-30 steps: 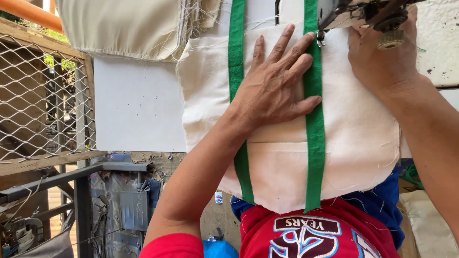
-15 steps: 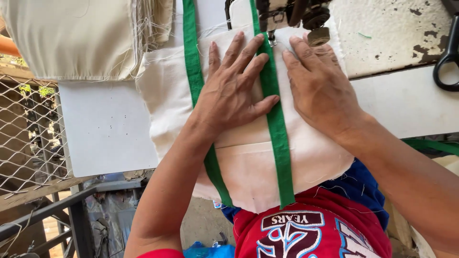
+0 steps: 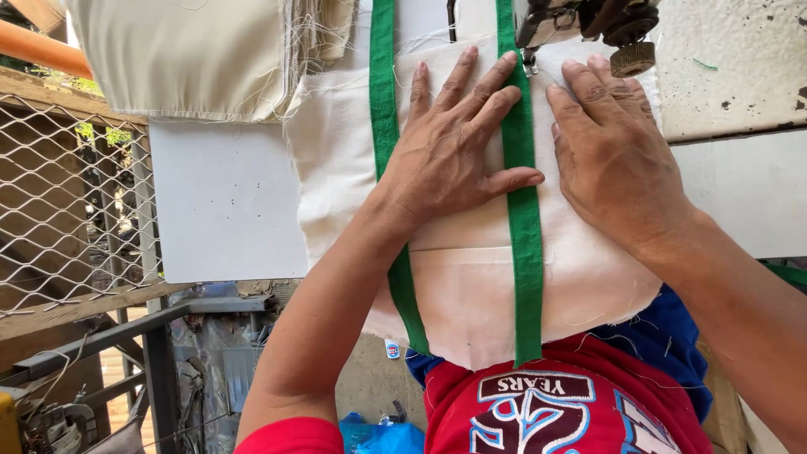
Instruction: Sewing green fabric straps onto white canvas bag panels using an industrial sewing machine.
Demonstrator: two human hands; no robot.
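A cream cloth panel (image 3: 471, 277) with two green straps lies on the white sewing table (image 3: 227, 210). My left hand (image 3: 454, 143) lies flat on the cloth between the straps, fingers spread, thumb touching the right green strap (image 3: 525, 227). My right hand (image 3: 614, 151) presses flat on the cloth just right of that strap. Both sets of fingertips point toward the sewing machine head (image 3: 588, 25) at the top, whose needle area sits over the strap's far end. The left green strap (image 3: 384, 101) runs under my left wrist.
A stack of cream fabric (image 3: 193, 50) lies at the table's far left. A wire mesh fence (image 3: 67, 202) and metal frame (image 3: 126, 336) stand left of the table. Blue bags (image 3: 378, 437) lie on the floor below. The table's right part is worn and speckled.
My right hand came down from the machine head and now lies flat on the cloth. The view shifted, and both hands stay pressed beside the right strap.
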